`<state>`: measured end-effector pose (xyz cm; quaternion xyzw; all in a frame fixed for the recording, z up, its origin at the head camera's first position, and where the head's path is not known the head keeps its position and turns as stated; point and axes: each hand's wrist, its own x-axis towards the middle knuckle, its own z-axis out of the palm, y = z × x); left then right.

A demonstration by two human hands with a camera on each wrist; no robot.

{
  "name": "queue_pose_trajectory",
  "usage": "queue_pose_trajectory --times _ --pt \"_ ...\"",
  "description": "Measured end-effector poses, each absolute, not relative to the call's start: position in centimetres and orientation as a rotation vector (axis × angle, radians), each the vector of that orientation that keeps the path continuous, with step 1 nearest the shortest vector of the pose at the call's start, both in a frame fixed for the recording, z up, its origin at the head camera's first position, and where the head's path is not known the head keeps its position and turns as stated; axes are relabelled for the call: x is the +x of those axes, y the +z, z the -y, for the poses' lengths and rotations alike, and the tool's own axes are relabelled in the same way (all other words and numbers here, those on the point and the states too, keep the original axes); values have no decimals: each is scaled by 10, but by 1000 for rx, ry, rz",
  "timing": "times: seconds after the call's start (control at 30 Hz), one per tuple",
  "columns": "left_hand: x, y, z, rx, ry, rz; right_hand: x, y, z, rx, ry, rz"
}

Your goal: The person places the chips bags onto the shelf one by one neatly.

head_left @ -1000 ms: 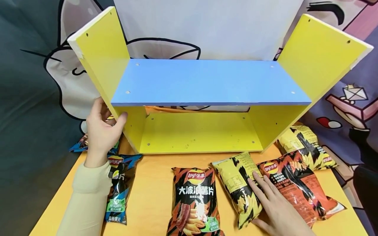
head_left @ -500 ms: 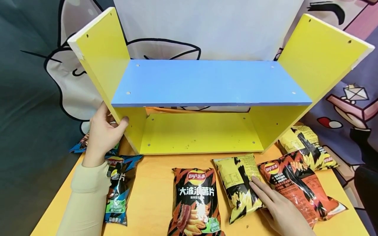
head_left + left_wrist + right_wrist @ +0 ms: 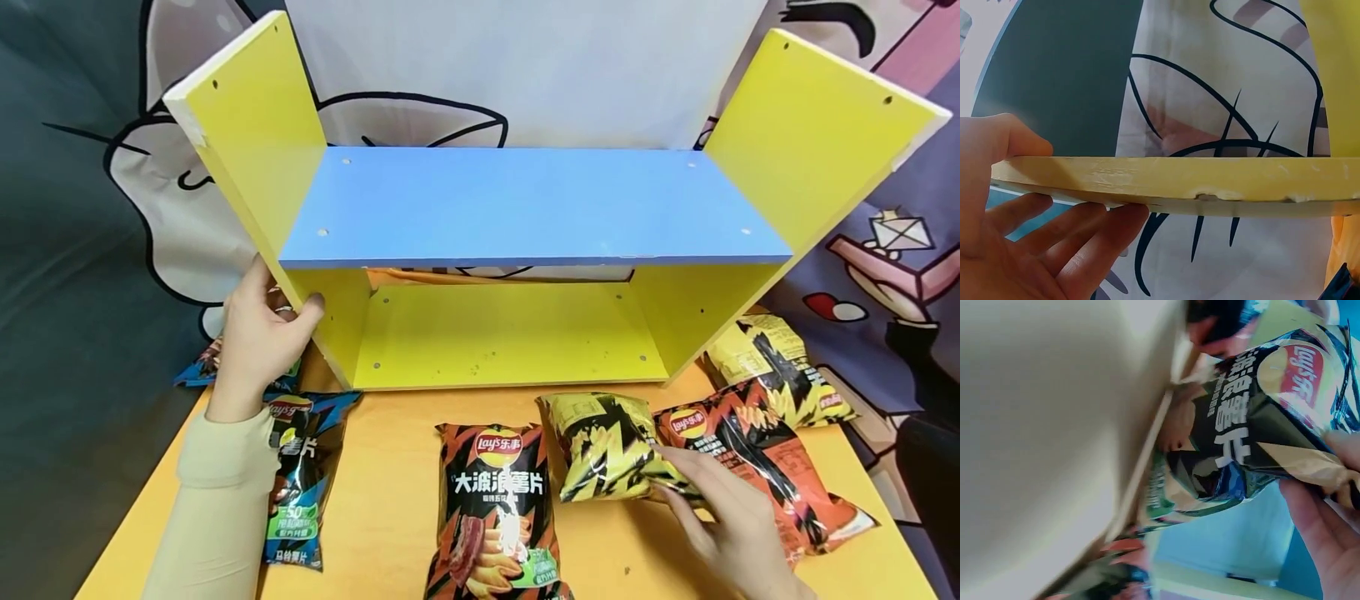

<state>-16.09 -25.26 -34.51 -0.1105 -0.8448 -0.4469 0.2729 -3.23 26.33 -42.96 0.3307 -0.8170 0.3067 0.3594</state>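
My left hand grips the front edge of the yellow side panel of a small shelf. In the left wrist view the thumb lies over that panel edge and the fingers are beneath it. My right hand pinches a corner of a yellow-and-black chip bag. That bag's near end is tipped up off the table, while its far end is close to the shelf's base. The right wrist view shows the bag's printed front with thumb and fingers on its end.
A blue board spans the shelf above its yellow bottom board. On the orange table lie a black-and-red chip bag, a blue-black one, a red one and another yellow one.
The yellow chip bag lay flat under my right fingertips; now the right hand pinches its near corner and has tilted it up. My left hand stays on the side panel.
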Motion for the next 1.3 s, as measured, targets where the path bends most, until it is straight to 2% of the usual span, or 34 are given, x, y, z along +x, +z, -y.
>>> queue_pose_trajectory --times 0.57,0.67,0.73,0.9,1.1,1.3 --pt "-159 -349 254 -264 -1211 2272 -54 -358 -259 594 1410 1822" --pt "-160 -349 255 -263 -1207 2271 -62 -350 -264 466 1597 1768" --pt "-161 -348 256 -273 -1206 2268 -69 -347 -267 288 1680 1823" --pt "-164 -349 254 -313 -1199 2257 -92 -358 -274 -2 1712 2209" --pt "-163 -348 253 -303 -1198 2258 -118 -392 -279 -49 1458 2689" --pt "-161 -346 253 -299 -1209 2257 -119 -415 -277 4 1302 2899"
